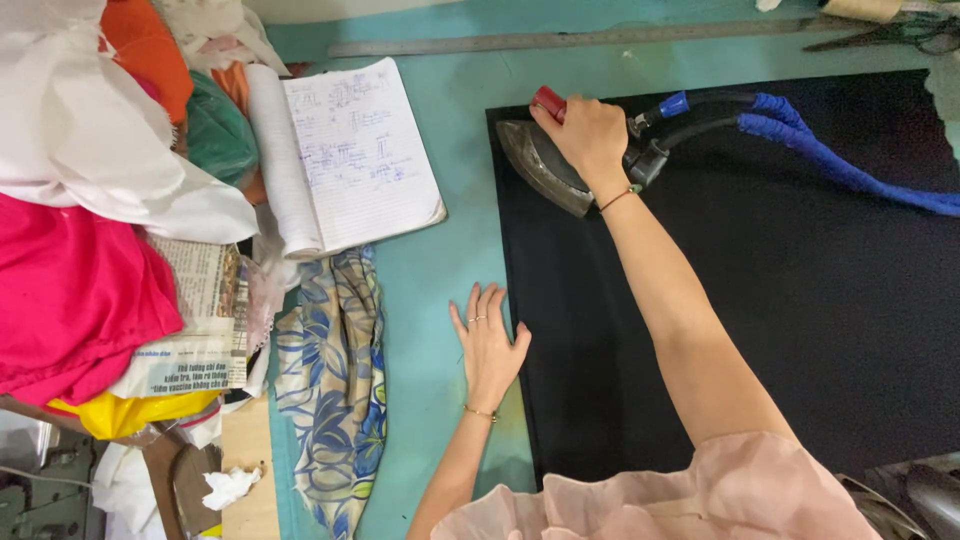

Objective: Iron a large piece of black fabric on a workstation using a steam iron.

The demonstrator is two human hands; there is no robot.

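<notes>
A large black cloth lies flat on a teal table. My right hand grips the red handle of a grey iron resting on the cloth's far left corner. A blue-wrapped hose and a black cable run from the iron to the right. My left hand lies flat, fingers apart, on the table at the cloth's left edge.
An open lined notebook lies to the left. A blue floral cloth sits below it. Piles of pink, white, orange and green fabric crowd the left side, over newspaper. A long metal ruler and scissors lie along the far edge.
</notes>
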